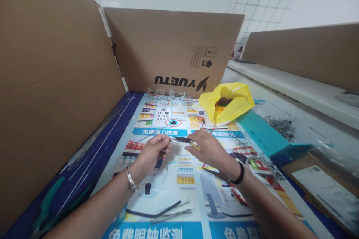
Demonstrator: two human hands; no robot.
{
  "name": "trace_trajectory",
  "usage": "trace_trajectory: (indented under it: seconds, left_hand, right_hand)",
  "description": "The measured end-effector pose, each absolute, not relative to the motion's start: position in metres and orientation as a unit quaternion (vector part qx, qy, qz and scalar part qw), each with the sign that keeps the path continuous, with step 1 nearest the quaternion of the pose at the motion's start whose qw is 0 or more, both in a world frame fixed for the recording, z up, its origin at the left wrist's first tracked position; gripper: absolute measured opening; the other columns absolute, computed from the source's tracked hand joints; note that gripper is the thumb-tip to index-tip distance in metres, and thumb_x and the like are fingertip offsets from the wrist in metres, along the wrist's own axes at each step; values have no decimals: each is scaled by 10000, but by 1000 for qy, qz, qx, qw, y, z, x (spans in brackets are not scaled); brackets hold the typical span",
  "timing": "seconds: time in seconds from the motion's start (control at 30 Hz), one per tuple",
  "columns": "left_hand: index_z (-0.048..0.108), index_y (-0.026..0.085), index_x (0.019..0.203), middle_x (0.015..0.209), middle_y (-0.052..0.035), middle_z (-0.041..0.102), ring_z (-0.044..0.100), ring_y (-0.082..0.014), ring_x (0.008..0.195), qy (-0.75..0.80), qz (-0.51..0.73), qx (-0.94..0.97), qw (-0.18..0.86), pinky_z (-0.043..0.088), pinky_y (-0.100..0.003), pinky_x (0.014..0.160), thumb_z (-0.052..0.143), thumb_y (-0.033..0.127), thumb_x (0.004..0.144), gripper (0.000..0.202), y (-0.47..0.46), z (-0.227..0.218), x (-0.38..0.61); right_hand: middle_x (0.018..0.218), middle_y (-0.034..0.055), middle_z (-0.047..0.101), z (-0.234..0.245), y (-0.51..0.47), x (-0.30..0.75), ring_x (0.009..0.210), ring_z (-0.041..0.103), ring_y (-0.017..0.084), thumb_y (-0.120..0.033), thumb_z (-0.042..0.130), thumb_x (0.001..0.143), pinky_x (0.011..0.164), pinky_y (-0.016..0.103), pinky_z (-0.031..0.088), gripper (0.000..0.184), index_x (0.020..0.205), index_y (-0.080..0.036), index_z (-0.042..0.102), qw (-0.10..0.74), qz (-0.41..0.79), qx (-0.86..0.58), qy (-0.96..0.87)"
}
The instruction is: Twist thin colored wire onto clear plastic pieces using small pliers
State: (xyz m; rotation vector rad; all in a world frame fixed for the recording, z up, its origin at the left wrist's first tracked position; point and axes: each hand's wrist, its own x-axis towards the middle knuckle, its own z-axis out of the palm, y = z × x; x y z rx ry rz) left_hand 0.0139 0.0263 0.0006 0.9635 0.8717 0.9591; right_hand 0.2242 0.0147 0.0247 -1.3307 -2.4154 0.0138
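Two bare arms reach forward over a bright poster (168, 209) that covers the desk. The left hand (153, 153) has a silver bracelet (130, 178) on its wrist. Its grip is pinched shut on a thin wire (166, 170), which hangs down in a loop just above the poster. The right hand (209, 149) wears a black band (240, 173). Its grip is closed on a pointed tool (183, 140) with some yellow on it.

The tool's tip points left and almost meets the left fingertips. To do this well, I think the left hand should keep the wire very still while the tip goes only where it is needed.

Both wrists are low and the fingers curl in toward each other. A yellow bag (230, 101) sits behind the hands, and a tape roll (260, 170) lies by the right wrist.
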Motion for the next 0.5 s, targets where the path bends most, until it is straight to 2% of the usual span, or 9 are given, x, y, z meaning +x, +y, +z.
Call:
trace_trajectory:
  seconds: [0.2,0.5]
  left_hand:
    - [539,165,742,630,23,525,446,-66,493,374,409,441,706,270,-187,441,595,397,766,240,25,1,13]
    - [495,172,672,595,27,490,425,-86,521,370,414,489,672,305,-216,537,544,383,793,248,23,6,13]
  right_hand:
    - [895,102,618,25,11,224,898,519,233,-411,503,865,838,376,387,297,996,-173,620,189,-11,-463,-866]
    - [945,99,621,20,11,225,923,523,230,-393,514,864,832,364,397,296,1035,-166,600,214,14,-444,-870]
